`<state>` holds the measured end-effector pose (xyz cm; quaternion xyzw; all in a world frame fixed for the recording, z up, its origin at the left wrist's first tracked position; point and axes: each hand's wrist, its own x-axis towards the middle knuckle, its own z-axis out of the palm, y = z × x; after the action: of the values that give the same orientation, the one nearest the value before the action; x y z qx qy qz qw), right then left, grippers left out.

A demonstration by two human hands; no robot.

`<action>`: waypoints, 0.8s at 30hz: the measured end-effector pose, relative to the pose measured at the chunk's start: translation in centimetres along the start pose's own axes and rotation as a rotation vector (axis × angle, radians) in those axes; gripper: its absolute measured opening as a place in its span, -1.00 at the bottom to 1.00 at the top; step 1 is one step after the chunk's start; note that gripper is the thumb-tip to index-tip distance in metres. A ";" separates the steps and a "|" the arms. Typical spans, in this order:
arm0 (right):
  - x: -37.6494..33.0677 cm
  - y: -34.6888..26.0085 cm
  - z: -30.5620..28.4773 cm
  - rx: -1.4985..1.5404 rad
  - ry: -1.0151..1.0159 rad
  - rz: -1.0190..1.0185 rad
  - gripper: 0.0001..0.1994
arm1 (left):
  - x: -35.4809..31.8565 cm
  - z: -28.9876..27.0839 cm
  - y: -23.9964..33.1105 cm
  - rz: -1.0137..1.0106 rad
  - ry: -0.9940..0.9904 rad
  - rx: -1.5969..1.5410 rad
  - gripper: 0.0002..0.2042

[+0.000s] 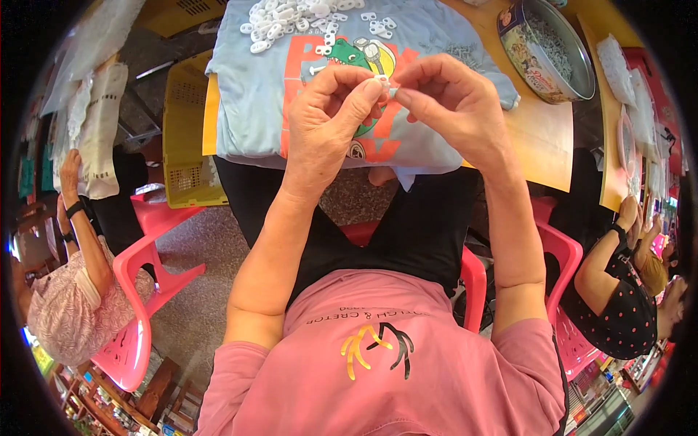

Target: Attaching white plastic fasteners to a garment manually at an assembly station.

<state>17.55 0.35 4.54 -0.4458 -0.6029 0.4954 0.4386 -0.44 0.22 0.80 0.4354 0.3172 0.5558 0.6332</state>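
Above a blue cloth (243, 94), a small white piece (382, 79) is pinched by the left hand (325, 120) and a pale bit (393, 92) by the right hand (462, 105), work seemingly midway, while loose white pieces (280, 18) are heaped beyond, whether finished unclear.

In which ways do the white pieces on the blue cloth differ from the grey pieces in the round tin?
The white pieces lie loose on the blue cloth, while the grey pieces are contained in the round tin. The white pieces look larger and rounded; the grey pieces look smaller and thinner. Both are gathered in large numbers.
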 end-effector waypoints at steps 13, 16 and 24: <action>0.5 1.2 2.8 0.301 0.217 0.010 -0.77 | 0.1 0.2 0.1 -0.040 0.077 -0.024 -0.85; 0.6 1.1 3.6 0.269 0.242 0.036 -0.77 | 0.0 0.3 0.0 -0.018 0.077 -0.022 -0.86; 0.6 1.4 4.6 0.244 0.286 0.077 -0.74 | 0.0 0.4 0.2 0.031 0.052 0.059 -0.88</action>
<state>13.10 0.18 2.60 -0.4782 -0.4522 0.5128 0.5512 -0.17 0.11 1.10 0.4442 0.3431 0.5669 0.6030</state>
